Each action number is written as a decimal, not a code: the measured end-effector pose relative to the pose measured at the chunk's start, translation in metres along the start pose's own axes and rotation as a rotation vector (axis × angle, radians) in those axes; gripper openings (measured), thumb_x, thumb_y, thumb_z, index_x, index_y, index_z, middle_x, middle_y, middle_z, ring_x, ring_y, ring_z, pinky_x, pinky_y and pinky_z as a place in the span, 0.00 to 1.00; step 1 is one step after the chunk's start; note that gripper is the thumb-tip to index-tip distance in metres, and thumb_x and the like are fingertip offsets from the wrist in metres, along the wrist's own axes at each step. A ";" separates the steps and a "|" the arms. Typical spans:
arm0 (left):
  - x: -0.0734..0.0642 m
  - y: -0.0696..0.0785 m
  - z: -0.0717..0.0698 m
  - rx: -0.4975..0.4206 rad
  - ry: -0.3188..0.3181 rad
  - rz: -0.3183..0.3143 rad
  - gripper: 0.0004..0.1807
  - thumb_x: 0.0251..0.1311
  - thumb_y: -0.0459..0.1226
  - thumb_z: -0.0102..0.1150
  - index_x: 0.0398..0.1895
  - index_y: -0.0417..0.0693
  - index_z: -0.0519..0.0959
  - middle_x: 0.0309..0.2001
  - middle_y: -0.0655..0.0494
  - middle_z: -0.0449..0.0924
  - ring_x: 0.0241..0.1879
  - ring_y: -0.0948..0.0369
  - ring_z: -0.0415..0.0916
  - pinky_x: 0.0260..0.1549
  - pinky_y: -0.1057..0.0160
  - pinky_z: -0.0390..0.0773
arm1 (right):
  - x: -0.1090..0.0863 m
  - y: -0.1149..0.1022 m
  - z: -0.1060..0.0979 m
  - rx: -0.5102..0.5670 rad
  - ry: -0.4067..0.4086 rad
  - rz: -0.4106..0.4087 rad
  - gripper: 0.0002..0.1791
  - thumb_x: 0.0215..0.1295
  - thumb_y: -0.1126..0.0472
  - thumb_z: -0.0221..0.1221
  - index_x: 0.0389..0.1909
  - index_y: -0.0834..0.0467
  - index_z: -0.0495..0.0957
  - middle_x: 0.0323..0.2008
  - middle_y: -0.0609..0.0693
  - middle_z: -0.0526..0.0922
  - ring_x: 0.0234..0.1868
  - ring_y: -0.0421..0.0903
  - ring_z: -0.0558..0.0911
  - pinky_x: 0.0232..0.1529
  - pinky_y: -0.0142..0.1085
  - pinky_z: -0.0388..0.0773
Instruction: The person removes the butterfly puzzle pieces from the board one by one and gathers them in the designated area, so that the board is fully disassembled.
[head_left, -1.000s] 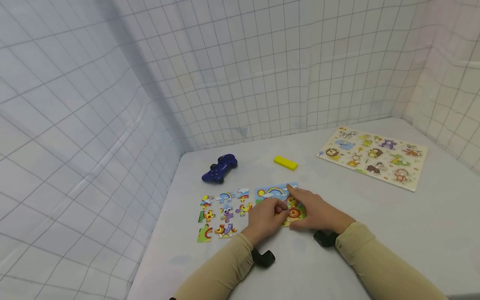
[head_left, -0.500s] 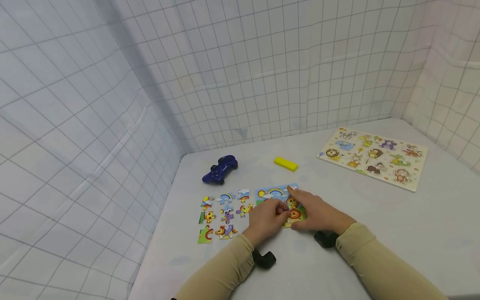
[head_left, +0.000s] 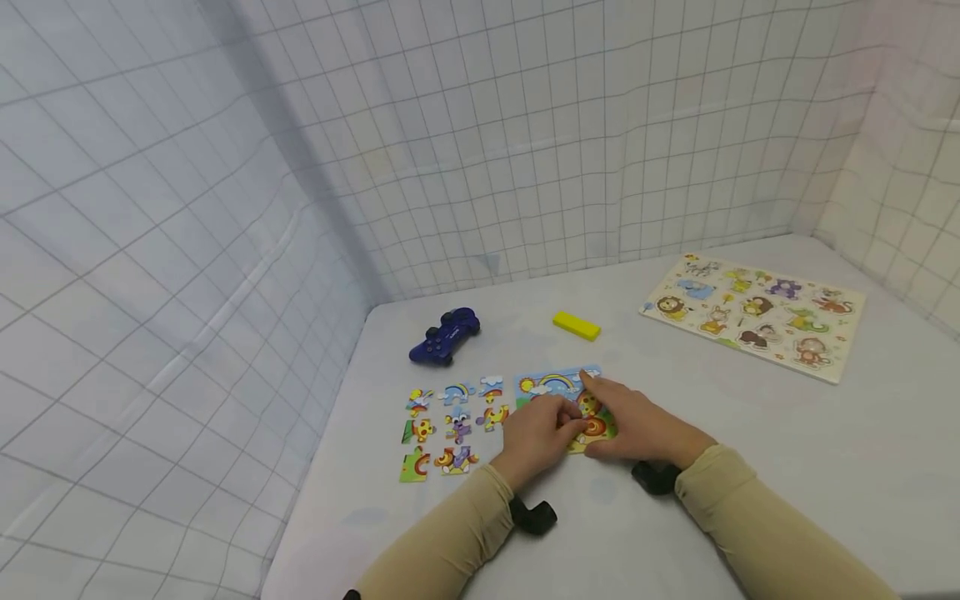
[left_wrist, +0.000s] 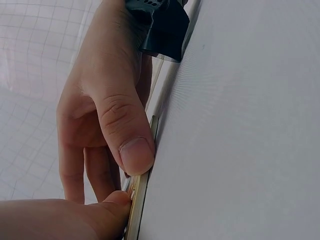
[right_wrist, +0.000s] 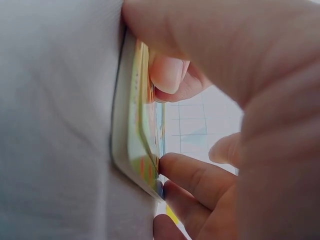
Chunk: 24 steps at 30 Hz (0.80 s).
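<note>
A small colourful puzzle board with a sun, rainbow and animals lies on the white table. My right hand spans the board's right side and holds it, its thumb at the near edge and its fingers at the other side. My left hand lies over the board's left part with curled fingers. Its thumb is close against the board's face; whether a piece is between thumb and finger is hidden. Left of the board several loose jigsaw pieces lie in rows.
A blue game controller lies behind the loose pieces. Behind the board is a yellow block. At the back right lies a large animal puzzle board. White gridded curtains stand at the back and sides.
The view has shifted slightly. Both hands keep the same places on the small puzzle board, and the loose pieces have not moved.
</note>
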<state>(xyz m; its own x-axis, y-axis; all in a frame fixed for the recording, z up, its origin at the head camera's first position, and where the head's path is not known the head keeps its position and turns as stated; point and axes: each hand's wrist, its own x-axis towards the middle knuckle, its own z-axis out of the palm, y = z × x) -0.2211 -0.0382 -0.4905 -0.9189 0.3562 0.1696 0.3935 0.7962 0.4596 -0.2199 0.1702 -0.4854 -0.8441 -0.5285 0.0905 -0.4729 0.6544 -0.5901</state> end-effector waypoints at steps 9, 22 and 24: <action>0.000 0.004 0.005 -0.005 0.004 0.019 0.10 0.66 0.55 0.65 0.42 0.65 0.85 0.27 0.74 0.73 0.25 0.75 0.66 0.22 0.71 0.66 | -0.005 0.003 0.001 0.031 -0.003 0.016 0.62 0.59 0.46 0.74 0.82 0.63 0.45 0.79 0.62 0.58 0.79 0.63 0.59 0.74 0.59 0.60; -0.001 0.002 0.002 -0.079 0.016 0.007 0.12 0.68 0.54 0.63 0.46 0.61 0.84 0.33 0.71 0.80 0.28 0.75 0.70 0.26 0.71 0.69 | 0.000 0.003 0.002 0.022 0.002 -0.021 0.62 0.59 0.47 0.74 0.82 0.65 0.45 0.78 0.64 0.59 0.77 0.62 0.62 0.73 0.58 0.62; -0.001 0.002 0.002 -0.083 0.017 0.005 0.12 0.69 0.54 0.63 0.45 0.61 0.84 0.33 0.71 0.80 0.28 0.76 0.70 0.25 0.71 0.68 | 0.000 0.003 0.002 0.023 0.001 -0.024 0.62 0.58 0.47 0.74 0.81 0.65 0.45 0.78 0.64 0.59 0.77 0.62 0.62 0.73 0.58 0.62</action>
<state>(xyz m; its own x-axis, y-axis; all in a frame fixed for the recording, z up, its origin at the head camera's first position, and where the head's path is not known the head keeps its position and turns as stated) -0.2193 -0.0358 -0.4915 -0.9174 0.3517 0.1864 0.3954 0.7509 0.5290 -0.2212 0.1708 -0.4891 -0.8328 -0.5433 0.1058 -0.4871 0.6286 -0.6063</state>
